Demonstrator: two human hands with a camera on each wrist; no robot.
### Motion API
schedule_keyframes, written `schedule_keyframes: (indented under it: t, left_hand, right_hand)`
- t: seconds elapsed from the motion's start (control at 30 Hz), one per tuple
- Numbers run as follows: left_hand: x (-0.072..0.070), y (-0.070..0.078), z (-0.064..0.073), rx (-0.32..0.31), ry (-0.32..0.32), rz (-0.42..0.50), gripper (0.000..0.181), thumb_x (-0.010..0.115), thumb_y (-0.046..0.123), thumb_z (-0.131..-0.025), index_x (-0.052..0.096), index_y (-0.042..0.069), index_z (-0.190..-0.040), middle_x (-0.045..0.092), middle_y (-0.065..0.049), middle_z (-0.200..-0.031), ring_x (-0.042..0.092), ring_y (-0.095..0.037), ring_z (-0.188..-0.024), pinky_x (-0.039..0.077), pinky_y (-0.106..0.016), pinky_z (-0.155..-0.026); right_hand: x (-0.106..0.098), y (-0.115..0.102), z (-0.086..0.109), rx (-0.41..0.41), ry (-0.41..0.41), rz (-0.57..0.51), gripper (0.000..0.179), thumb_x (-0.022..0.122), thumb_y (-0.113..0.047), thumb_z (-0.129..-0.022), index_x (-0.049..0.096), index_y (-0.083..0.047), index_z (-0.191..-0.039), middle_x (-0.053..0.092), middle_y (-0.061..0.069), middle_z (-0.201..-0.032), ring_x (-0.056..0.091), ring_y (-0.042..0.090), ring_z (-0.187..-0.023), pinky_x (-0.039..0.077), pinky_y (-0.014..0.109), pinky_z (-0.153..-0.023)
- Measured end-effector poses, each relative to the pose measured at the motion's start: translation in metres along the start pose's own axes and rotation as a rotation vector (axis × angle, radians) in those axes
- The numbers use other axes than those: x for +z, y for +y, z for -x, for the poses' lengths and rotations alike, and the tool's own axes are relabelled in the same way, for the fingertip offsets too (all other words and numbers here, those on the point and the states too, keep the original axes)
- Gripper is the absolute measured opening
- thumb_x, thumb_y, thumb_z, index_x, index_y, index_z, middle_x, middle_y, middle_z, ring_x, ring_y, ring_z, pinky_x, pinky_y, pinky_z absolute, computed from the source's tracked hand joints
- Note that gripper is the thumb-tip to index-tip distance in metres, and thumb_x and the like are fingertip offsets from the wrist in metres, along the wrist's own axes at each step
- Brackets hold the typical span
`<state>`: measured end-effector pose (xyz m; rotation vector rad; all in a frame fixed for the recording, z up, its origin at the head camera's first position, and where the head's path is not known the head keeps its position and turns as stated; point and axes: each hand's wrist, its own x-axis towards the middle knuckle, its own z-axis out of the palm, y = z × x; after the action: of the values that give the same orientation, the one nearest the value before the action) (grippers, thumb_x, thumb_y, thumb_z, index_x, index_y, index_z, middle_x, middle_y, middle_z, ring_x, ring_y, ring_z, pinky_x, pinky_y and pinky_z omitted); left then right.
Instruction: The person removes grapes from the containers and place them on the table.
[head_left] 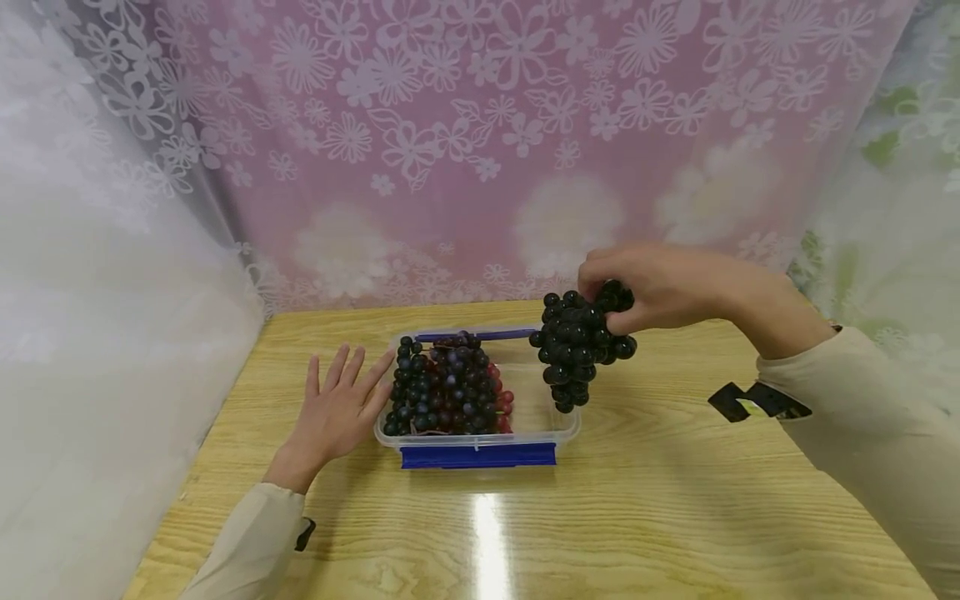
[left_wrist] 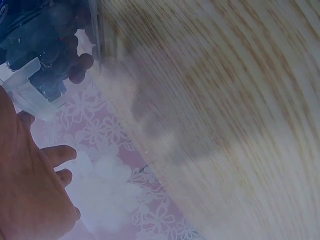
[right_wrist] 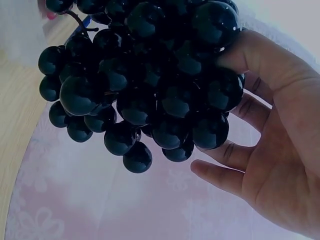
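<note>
My right hand (head_left: 660, 283) grips a bunch of black grapes (head_left: 573, 346) by its top, and the bunch hangs over the right end of a clear plastic container (head_left: 528, 400). In the right wrist view the thumb and fingers curl round the glossy grapes (right_wrist: 135, 85). My left hand (head_left: 337, 412) is spread with straight fingers, its fingertips right at the container's left wall. Inside the container, dark grapes (head_left: 457, 375) fill the left and middle, and red grapes (head_left: 504, 400) show beside them. The left wrist view catches the left hand (left_wrist: 32, 180) near the container's corner.
The container has blue locking flaps (head_left: 480, 456) along its front and back. It stands on a wood-grain table (head_left: 637, 500). Behind the table hangs a pink floral curtain (head_left: 465, 192), with a whitish sheet (head_left: 112, 333) at the left.
</note>
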<state>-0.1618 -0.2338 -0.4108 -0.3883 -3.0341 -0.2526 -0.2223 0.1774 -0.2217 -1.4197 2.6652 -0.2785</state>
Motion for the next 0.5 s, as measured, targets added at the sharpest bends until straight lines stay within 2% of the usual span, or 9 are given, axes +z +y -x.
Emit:
schedule_keyframes:
  t: [0.27,0.5]
  left_hand:
    - [0.001,0.0,0.0,-0.001,-0.001,0.013,0.056,0.024,0.054,-0.102,0.022,0.033,-0.154,0.019,-0.018,-0.155,0.003,-0.035,-0.144,-0.01,-0.062,-0.106]
    - [0.002,0.0,0.0,-0.001,-0.003,0.021,0.056,0.026,0.054,-0.102,0.021,0.034,-0.154,0.019,-0.019,-0.155,0.003,-0.036,-0.144,-0.011,-0.062,-0.106]
  right_hand:
    - [-0.004,0.013,0.023,0.11,-0.006,-0.008,0.024,0.066,-0.007,-0.08,0.057,-0.023,-0.096,0.055,-0.008,-0.098,0.051,0.011,-0.085,0.044,0.035,-0.075]
    - [-0.002,0.028,0.033,0.181,-0.006,-0.038,0.024,0.067,-0.007,-0.082,0.057,-0.018,-0.101,0.056,-0.004,-0.1,0.054,0.016,-0.094,0.045,0.041,-0.083]
